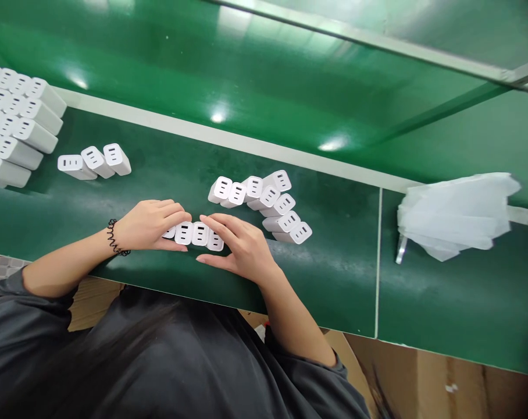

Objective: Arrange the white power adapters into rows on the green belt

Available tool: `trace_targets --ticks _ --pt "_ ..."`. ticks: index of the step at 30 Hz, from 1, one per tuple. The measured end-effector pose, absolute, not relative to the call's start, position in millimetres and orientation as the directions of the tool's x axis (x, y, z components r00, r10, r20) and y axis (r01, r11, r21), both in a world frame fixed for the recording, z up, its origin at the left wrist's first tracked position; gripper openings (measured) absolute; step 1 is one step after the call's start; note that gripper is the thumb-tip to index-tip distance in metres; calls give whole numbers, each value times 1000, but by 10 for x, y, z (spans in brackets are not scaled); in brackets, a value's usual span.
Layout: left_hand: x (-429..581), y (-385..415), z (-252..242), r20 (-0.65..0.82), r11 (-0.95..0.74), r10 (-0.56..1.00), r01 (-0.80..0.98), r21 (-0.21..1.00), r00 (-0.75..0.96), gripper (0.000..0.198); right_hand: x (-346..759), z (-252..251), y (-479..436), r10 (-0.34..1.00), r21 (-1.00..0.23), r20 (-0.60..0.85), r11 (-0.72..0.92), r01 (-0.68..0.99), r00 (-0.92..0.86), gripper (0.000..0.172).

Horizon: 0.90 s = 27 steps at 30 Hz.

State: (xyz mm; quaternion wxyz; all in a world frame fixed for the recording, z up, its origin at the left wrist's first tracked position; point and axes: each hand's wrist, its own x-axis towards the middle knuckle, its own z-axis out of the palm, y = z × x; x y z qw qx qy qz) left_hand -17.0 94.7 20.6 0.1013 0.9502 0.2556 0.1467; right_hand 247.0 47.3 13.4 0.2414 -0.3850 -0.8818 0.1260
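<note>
A short row of white USB charger blocks (199, 234) stands upright near the front of the green table, port faces up. My left hand (153, 226) is closed around the left end of this row, fingers along the far side and thumb along the near side. At the right end, my right hand (242, 244) grips the row the same way, its fingers over the far side of the last block and its thumb nearer me. Palms and fingers partly hide the end blocks. Just beyond my right hand, several more charger blocks (269, 196) stand in a loose curve.
Three charger blocks (93, 162) stand at the back left, beside a tight stack of many more (15, 122). A pile of translucent white bags (456, 215) lies on the right part of the green table (334, 279). A pale ledge (246, 149) runs along the back wall.
</note>
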Motion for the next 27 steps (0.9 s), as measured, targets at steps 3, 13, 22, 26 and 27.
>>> trace_targets --ticks 3,13,22,26,27 --pt "-170 946 207 221 -847 517 456 274 827 51 2516 124 511 801 -326 418 573 752 -429 57" --pt "-195 955 216 227 -827 552 490 277 803 49 2441 120 576 880 -305 287 459 834 -379 49" --pt "-349 1051 284 140 -761 637 589 271 758 49 2297 183 438 775 -292 254 632 718 -579 51" --pt "-367 1059 283 162 -784 610 561 264 776 46 2309 203 422 757 -292 237 653 699 -609 51" --pt "-368 1060 282 159 -785 608 559 267 778 45 2314 206 421 757 -294 229 653 698 -612 52"
